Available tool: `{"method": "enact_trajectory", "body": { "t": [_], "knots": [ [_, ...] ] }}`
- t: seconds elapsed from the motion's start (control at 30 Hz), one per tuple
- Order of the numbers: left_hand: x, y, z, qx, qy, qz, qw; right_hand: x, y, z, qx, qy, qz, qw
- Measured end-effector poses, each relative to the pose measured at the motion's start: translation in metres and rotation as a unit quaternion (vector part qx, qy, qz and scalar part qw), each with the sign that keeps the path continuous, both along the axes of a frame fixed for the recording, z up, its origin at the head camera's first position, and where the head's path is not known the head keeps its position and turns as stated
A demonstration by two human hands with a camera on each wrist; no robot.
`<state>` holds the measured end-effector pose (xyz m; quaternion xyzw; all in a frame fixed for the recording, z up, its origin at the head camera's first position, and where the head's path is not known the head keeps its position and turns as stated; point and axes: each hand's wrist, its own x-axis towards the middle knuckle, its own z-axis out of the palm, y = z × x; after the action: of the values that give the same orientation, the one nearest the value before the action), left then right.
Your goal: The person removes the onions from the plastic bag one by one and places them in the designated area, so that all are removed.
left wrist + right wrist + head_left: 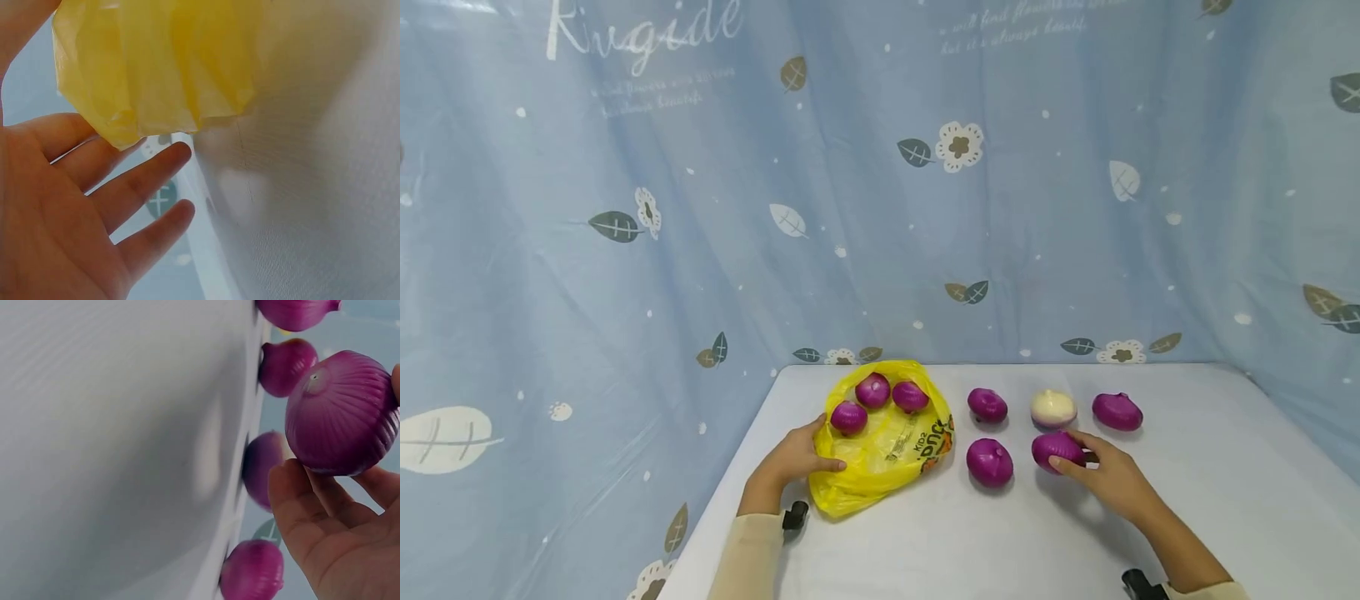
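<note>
The right hand (1108, 477) grips a purple onion (1057, 450), fingers and thumb curled round it, at the near right of the onions on the table (1225, 500). The right wrist view shows the onion (340, 412) held in the fingers (312, 500); whether it is just clear of the table or resting on it is hard to tell.

To its left lies another purple onion (989, 462). Behind stand three more in a row: a purple one (987, 404), a white one (1053, 407) and a purple one (1117, 411) farthest right.

The left hand (793, 457) pinches the near left edge of a yellow bag (887, 454), thumb on top. In the left wrist view the fingers (134, 187) are spread fairly straight under the bag (156, 62). Three purple onions (872, 390) lie on the bag's far part, close together.

A blue curtain (880, 167) printed with leaves and flowers hangs behind the table.
</note>
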<state>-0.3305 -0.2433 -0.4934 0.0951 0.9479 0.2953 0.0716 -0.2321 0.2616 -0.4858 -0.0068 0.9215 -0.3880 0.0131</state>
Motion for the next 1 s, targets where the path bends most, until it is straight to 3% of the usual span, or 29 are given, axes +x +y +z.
{"method": "enact_trajectory", "body": {
  "t": [0.47,0.77,1.0],
  "knots": [
    [-0.002,-0.002,-0.003,0.002,0.013,-0.004,0.9999,-0.007,0.014,-0.014,-0.014,-0.036,0.007,0.999],
    [-0.001,-0.002,-0.001,0.007,0.013,-0.003,0.9999,-0.009,0.023,-0.016,0.005,-0.013,0.037,0.999],
    [-0.002,-0.003,-0.001,0.006,0.012,-0.005,0.9999,-0.011,0.022,-0.018,0.024,-0.031,0.039,0.998]
  ]
}}
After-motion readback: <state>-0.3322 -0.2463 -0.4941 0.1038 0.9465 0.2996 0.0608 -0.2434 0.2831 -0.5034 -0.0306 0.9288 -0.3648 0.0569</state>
